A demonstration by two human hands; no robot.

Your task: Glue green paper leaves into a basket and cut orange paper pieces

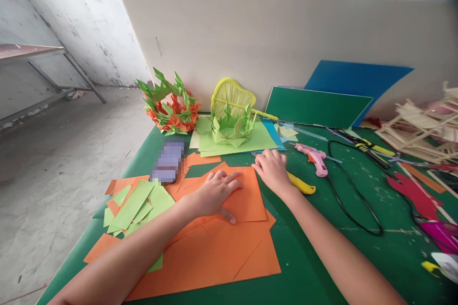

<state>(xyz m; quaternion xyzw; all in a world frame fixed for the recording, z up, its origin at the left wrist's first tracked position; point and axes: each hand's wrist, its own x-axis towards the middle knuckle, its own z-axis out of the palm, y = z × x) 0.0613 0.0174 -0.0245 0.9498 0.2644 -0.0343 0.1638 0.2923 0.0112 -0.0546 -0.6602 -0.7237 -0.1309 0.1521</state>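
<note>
My left hand lies spread on a smaller orange paper sheet, thumb apart from the fingers. Beneath that sheet is a larger orange paper with a crease or cut line. At the sheet's upper right corner, my right hand has its fingers curled together; what they pinch, if anything, is hidden. A yellow-handled tool sticks out from behind the right wrist, its other parts covered. Green paper strips are piled left of my left hand, and a blurred phone-like object lies beyond them.
A folded green paper crown stands on green sheets at the back, beside an orange-and-green crown. On the right are a pink glue gun with a looping black cable, pliers and a wooden stick model. A white board rises behind.
</note>
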